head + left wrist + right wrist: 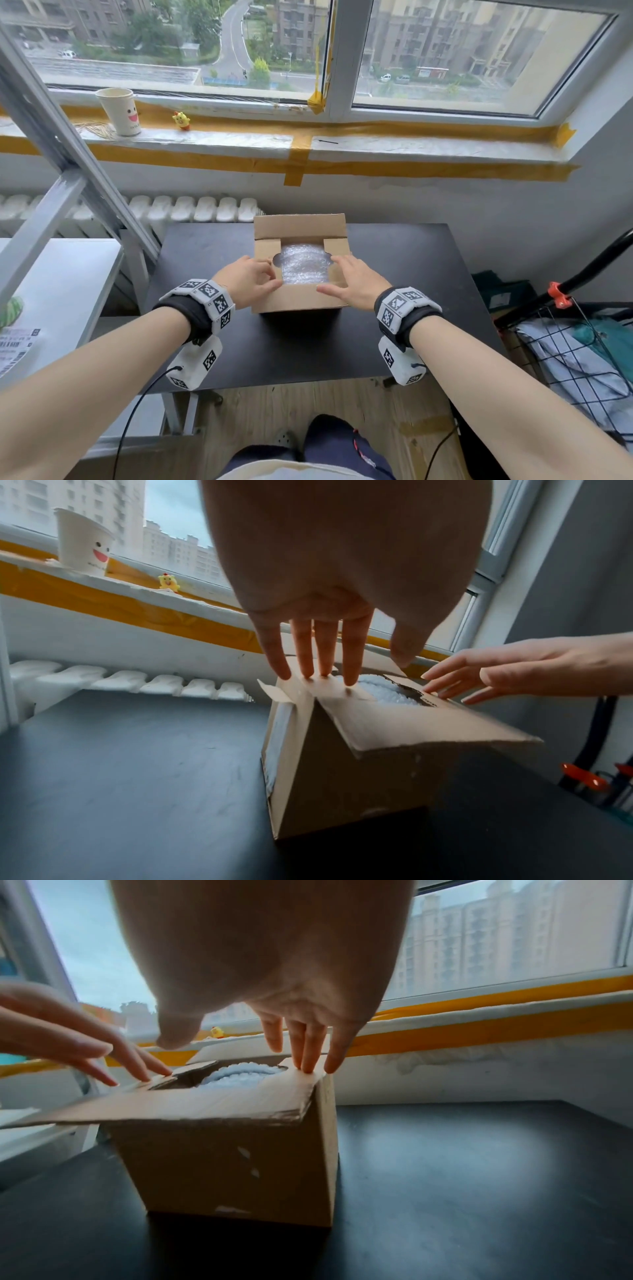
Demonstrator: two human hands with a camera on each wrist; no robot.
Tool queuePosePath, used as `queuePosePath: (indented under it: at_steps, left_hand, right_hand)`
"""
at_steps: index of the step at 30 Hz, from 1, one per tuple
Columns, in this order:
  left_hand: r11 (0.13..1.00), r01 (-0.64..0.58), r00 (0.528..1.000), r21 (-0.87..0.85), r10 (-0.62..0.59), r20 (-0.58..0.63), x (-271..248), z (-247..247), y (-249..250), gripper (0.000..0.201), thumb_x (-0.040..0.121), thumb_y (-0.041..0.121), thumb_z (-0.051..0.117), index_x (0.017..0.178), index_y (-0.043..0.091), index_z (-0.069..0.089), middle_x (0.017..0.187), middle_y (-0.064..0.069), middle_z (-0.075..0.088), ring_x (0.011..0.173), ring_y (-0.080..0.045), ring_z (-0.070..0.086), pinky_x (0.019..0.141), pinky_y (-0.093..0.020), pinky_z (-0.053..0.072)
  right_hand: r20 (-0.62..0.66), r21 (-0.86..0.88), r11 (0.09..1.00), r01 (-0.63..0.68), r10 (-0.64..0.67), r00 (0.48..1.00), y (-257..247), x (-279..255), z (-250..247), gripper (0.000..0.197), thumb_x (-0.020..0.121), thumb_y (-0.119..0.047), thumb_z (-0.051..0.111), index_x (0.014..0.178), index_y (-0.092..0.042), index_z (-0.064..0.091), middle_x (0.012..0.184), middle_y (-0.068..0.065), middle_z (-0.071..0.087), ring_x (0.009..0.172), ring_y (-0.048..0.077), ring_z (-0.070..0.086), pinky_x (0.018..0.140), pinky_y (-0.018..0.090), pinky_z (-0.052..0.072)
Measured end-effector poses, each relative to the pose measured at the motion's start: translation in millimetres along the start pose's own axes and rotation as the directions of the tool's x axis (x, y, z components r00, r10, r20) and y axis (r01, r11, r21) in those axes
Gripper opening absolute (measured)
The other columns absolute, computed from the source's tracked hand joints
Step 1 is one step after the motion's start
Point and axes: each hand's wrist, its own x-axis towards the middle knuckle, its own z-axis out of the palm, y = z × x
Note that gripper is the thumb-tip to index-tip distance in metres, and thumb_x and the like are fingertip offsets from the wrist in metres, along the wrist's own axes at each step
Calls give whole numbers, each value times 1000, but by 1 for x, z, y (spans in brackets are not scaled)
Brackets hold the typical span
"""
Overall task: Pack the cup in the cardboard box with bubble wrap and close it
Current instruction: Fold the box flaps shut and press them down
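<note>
A brown cardboard box point(297, 298) stands in the middle of the black table point(411, 274). Bubble wrap point(303, 265) fills its inside; no cup shows within it. The far flap stands up and the near flap leans out toward me. My left hand point(260, 277) presses straight fingertips on the left side flap point(329, 688). My right hand point(346, 274) does the same on the right side flap point(301, 1080). Both side flaps lie folded inward over the bubble wrap point(383, 693) point(240, 1076). Neither hand grips anything.
A white paper cup with a smiling face point(120, 111) and a small yellow toy point(181, 120) stand on the windowsill. A white table point(68, 270) and a slanted metal frame point(68, 154) are at the left; a wire basket point(582, 359) is at the right.
</note>
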Motion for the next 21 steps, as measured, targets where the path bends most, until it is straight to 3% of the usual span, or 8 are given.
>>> queuePosePath:
  at_steps: [5,7,9,12,15,18,21]
  left_hand:
    - [974,-74,993,216,53,103,-5,6,0,71,69,69,63,119,19,56,143,5,41,137,-13,26,107,-35,37]
    - [929,-144,984,340,98,149,-3,10,-4,80,64,69,67,124,19,49,142,1,38,136,-18,27,106,-38,39]
    - [900,-170,979,401,108,172,0,11,-9,74,68,60,68,125,18,45,140,1,38,134,-20,30,104,-39,40]
    - [928,-164,983,334,127,130,3,9,-10,57,76,41,59,124,17,43,139,-2,44,132,-22,36,103,-38,41]
    - [984,-94,994,154,84,74,0,3,-7,44,84,27,47,125,16,34,126,-10,55,106,-27,54,91,-35,46]
    - [999,-46,998,12,46,37,2,-2,-8,36,93,25,39,125,17,26,118,-6,64,94,-30,60,87,-37,48]
    - [998,-15,999,-69,12,-45,8,-8,-6,27,97,21,38,120,12,27,120,-4,59,90,-32,62,86,-38,49]
  right_hand:
    - [98,-284,957,62,-35,995,0,-2,7,94,73,-73,55,142,-15,30,153,7,20,140,25,21,114,40,28]
    - [111,-355,929,104,-69,991,2,-1,7,93,72,-67,63,141,-14,30,150,10,22,137,28,25,112,40,31]
    - [95,-365,923,118,-89,992,3,0,7,84,74,-55,68,138,-14,32,147,10,27,132,28,30,109,39,33]
    - [69,-298,949,107,-90,994,3,1,1,63,80,-43,60,133,-17,38,141,5,35,126,25,36,104,37,34]
    - [44,-228,970,88,-80,996,2,0,-5,51,88,-39,48,134,-18,40,139,4,43,126,25,40,104,38,34]
    - [-19,-148,989,3,-6,1000,0,6,-10,51,93,-47,43,136,-18,40,134,8,53,123,28,48,102,39,37]
    - [-66,-142,988,-56,47,997,-1,16,-14,53,93,-50,46,134,-16,41,131,10,58,118,32,54,101,40,41]
